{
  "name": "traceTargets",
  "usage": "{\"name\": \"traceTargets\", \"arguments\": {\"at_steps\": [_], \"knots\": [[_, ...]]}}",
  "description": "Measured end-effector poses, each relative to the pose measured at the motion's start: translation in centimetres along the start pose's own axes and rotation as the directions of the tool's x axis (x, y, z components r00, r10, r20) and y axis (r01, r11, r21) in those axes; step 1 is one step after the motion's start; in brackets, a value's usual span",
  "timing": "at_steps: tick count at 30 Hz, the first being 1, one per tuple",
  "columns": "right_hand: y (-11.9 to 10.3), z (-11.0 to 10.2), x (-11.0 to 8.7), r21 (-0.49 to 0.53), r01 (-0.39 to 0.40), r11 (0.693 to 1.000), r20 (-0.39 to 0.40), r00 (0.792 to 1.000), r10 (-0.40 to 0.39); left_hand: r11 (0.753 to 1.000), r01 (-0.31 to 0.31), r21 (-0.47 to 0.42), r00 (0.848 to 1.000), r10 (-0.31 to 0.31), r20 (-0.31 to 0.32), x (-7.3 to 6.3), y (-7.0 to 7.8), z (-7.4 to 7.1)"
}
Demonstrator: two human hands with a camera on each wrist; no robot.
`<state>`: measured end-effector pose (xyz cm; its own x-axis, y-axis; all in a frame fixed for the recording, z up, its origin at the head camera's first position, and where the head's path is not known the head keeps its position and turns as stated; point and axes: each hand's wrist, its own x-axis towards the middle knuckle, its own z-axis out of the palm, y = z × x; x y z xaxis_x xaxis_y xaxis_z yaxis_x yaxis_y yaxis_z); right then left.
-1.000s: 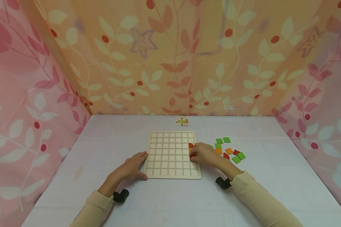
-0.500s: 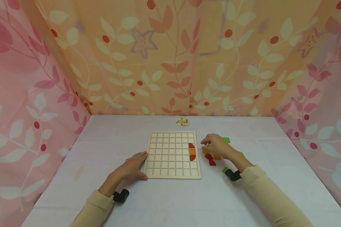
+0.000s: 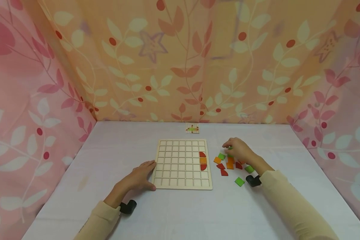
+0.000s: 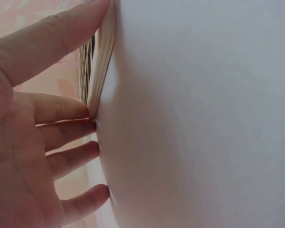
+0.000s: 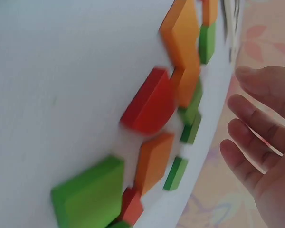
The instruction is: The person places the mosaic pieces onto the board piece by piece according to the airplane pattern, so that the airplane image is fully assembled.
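My left hand [image 3: 139,176] rests at the left edge of the pale wooden grid board [image 3: 177,166], fingers fairly straight; in the left wrist view its fingertips touch the board's side [image 4: 102,66]. Three tiles sit in the board's right part: a red curved one [image 3: 202,154], an orange square [image 3: 203,160] and another red curved one [image 3: 203,167]. Over the loose tiles, my right hand [image 3: 240,150] hovers with relaxed fingers, covering some of them. The right wrist view shows that hand [image 5: 270,137] holding nothing, above a red tile [image 5: 149,104] and a green tile [image 5: 92,194].
Loose tiles lie right of the board, among them a green square [image 3: 239,181], an orange square [image 3: 217,160] and a red curved piece [image 3: 224,172]. A small patterned card [image 3: 192,128] lies behind the board. Floral cloth [image 3: 180,66] walls the white table [image 3: 108,143].
My right hand has left the board's red and orange tiles and moved right, over the loose tiles, uncovering several of them. My left hand stays at the board's edge.
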<state>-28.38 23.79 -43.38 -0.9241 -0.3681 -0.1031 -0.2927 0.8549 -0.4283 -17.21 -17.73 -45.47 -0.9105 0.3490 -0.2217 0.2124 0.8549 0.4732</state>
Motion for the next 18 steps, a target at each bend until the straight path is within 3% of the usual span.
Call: {"name": "traceTargets", "arguments": {"at_steps": [9,18], "knots": [[1.8,-0.5,-0.3,-0.007,0.026,1.0,0.001,1.0,-0.026,1.0,0.003,-0.002,1.0,-0.003,0.004,0.0,0.1,0.0],[3.6,-0.9,-2.4,-0.002,-0.006,1.0,0.051,0.999,0.006,1.0,0.012,0.01,1.0,-0.012,-0.003,0.0,0.0,0.0]]}}
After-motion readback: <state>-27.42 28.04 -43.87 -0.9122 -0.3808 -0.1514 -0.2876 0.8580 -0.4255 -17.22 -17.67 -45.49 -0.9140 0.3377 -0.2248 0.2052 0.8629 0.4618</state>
